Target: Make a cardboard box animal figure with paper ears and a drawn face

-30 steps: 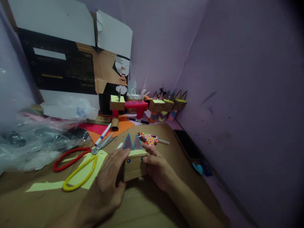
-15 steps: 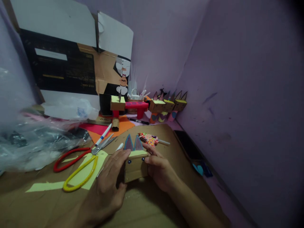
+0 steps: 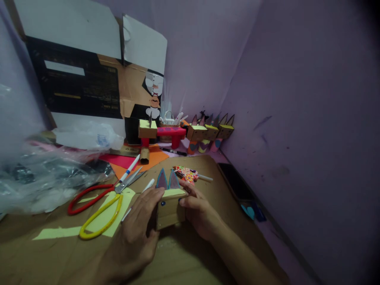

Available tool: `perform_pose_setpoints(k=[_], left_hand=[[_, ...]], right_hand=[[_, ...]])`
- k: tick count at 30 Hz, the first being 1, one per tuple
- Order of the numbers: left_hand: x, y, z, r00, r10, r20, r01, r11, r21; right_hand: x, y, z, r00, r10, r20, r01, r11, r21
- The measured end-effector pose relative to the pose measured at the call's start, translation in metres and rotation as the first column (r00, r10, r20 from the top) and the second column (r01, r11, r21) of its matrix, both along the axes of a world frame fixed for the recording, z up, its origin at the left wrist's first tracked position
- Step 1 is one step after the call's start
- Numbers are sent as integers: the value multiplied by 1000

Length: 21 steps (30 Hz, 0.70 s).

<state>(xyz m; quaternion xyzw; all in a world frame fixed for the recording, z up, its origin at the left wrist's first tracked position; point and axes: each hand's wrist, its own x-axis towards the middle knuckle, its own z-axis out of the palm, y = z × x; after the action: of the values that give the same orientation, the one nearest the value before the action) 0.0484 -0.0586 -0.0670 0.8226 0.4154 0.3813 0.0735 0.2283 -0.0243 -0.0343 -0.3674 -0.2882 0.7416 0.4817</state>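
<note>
Between my two hands is a small cardboard box head (image 3: 171, 213) with two dark eyes, a pale yellow top and two pointed blue-edged ears (image 3: 162, 180). My left hand (image 3: 138, 221) is closed around its left side, fingertips at the top edge. On the other side my right hand (image 3: 202, 211) grips it, the thumb on the front by one eye and the fingers behind. Left of my left hand lie scissors (image 3: 118, 188) with one red and one yellow handle, partly over pale yellow paper (image 3: 103, 215). A white pen (image 3: 148, 185) is partly hidden behind my left hand.
A lollipop in a colourful wrapper (image 3: 186, 173) lies beyond the box. Similar eared box figures (image 3: 197, 133) stand by the wall, near a red tube figure (image 3: 170, 132) and a basket of pens (image 3: 170, 126). Plastic bags (image 3: 53, 174) crowd the left; a phone (image 3: 236, 180) lies right.
The box head has shifted very slightly right and down in view, its front turned a little. Both hands keep their hold on it.
</note>
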Motion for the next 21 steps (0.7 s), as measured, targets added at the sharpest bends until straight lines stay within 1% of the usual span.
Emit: perform_pose_setpoints(k=[3, 5, 8, 10, 13, 15, 18, 19, 20, 21], left_hand=[[0, 0, 0, 1000, 16, 19, -16, 1000, -17], [0, 1, 1, 998, 36, 52, -33, 998, -58], [1, 3, 4, 984, 115, 136, -88, 977, -195], [3, 5, 6, 957, 173, 232, -88, 938, -336], [6, 8, 10, 888, 231, 398, 18, 847, -531], [7, 10, 12, 849, 249, 466, 88, 803, -589], [8, 12, 12, 813, 212, 542, 186, 788, -587], [7, 12, 12, 785, 205, 585, 226, 784, -578], [7, 13, 12, 740, 213, 638, 265, 779, -569], [7, 14, 12, 680, 240, 693, 299, 772, -560]], right_hand=[[1, 0, 3, 999, 11, -39, -11, 1000, -21], [2, 0, 6, 998, 22, -62, -24, 999, -38], [4, 1, 8, 998, 16, -61, -19, 998, -61], [4, 1, 8, 999, 18, -44, -20, 998, -63], [3, 0, 2, 998, 54, 10, -54, 998, -36], [2, 0, -4, 995, 92, 35, -92, 996, -9], [2, 3, -13, 993, 117, 21, -117, 993, -5], [2, 4, -15, 994, 106, 8, -106, 994, -7], [2, 5, -16, 996, 88, -6, -88, 996, -9], [2, 6, -16, 997, 70, -18, -70, 997, -10]])
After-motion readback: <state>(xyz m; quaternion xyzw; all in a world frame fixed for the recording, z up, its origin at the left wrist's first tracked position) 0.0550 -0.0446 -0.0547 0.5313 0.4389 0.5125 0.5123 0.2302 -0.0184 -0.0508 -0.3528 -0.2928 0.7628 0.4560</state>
